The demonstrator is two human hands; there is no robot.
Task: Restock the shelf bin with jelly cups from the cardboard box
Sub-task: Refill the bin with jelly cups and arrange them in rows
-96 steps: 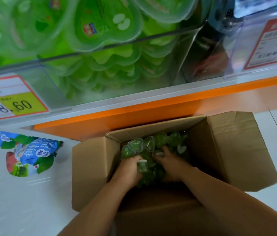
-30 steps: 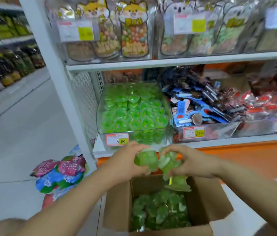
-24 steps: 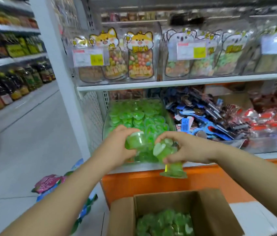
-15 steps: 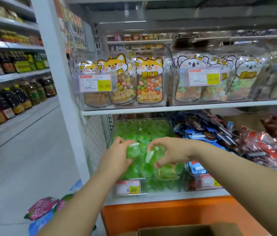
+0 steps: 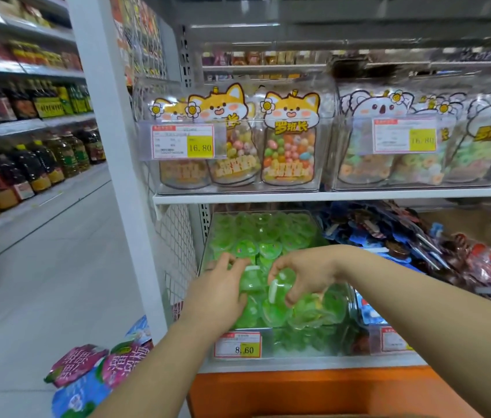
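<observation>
Head view
Left hand (image 5: 218, 292): over the bin's (image 5: 208, 245) front left corner, fingers curled on green cups (image 5: 250, 280).
Right hand (image 5: 301, 274): just beside it, above the front edge, pinching more cups.
Bin: on the lower shelf, beside the post (image 5: 111, 176), heaped past the rim.
Room: open gap between the heap and the upper shelf (image 5: 328, 196).
Floor: bags (image 5: 87, 372) at the post's foot.

white lower shelf (image 5: 298, 364), clear shelf bin (image 5: 304, 345) of green jelly cups (image 5: 262, 233), blue-wrapped sweets bin (image 5: 372, 342) beside it
</observation>
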